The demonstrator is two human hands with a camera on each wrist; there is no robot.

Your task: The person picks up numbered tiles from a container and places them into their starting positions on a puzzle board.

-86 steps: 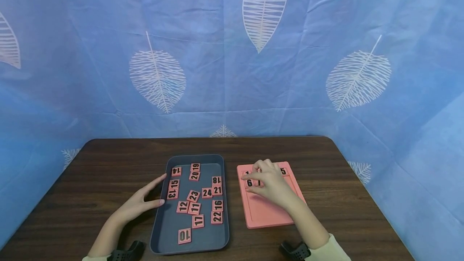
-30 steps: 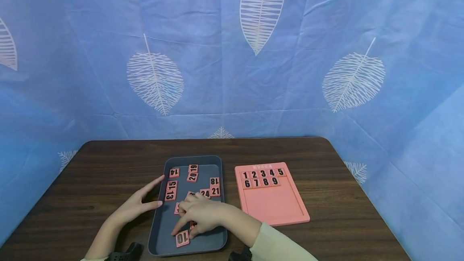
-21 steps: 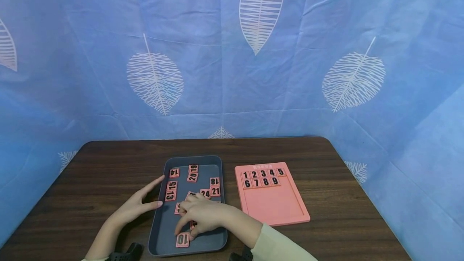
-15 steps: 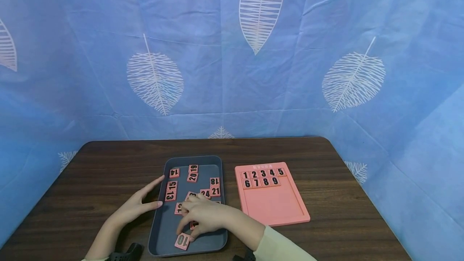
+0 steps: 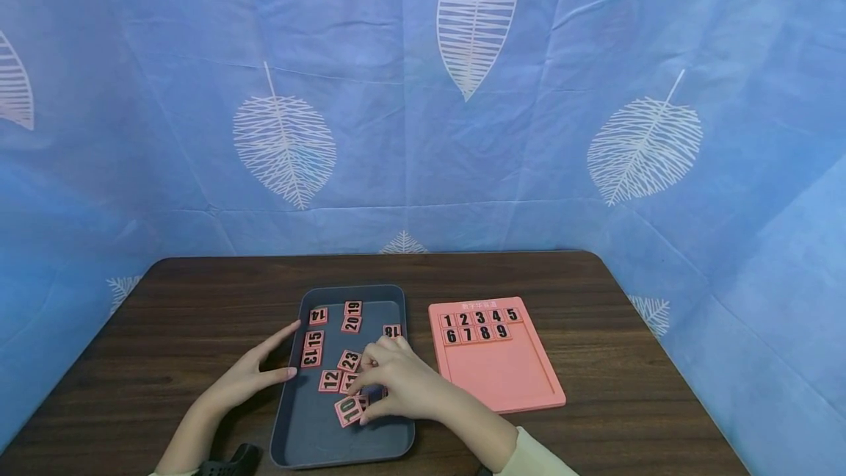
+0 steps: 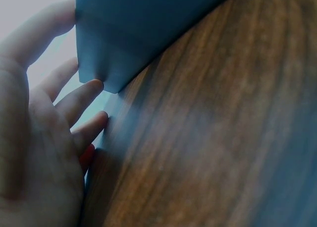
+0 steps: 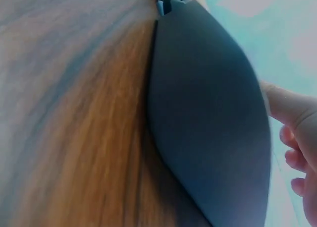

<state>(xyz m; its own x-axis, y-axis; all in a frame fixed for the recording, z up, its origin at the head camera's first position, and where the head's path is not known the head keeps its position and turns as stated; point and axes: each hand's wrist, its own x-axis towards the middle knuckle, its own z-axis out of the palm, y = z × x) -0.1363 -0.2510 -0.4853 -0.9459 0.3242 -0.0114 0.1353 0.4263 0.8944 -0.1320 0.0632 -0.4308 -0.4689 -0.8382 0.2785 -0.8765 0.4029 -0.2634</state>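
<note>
In the head view my right hand [image 5: 406,382] pinches the pink number 10 tile [image 5: 349,410] between thumb and finger, over the lower middle of the grey tray [image 5: 311,439]. Beneath and beside that hand lie tiles such as 12 [image 5: 330,380] and 23 [image 5: 349,361]; others are partly hidden by it. My left hand [image 5: 244,373] has its fingers spread, fingertips and thumb at the tray's left rim. In the left wrist view the fingers [image 6: 81,100] touch the tray's outer wall [image 6: 129,33]. The tray's side hides the tile in the right wrist view.
Right of the tray lies a pink board [image 5: 499,373] with tiles 1 to 9 in its top two rows. More tiles, including 14 [image 5: 319,316], 19 [image 5: 353,308] and 13 [image 5: 311,356], lie in the tray. A dark wooden table [image 5: 615,402] bears everything, before a blue leaf-patterned cloth [image 5: 370,131].
My right hand went from the board to the tray, where it took hold of the 10 tile, turned it and moved it up and right. The left hand stays at the rim.
</note>
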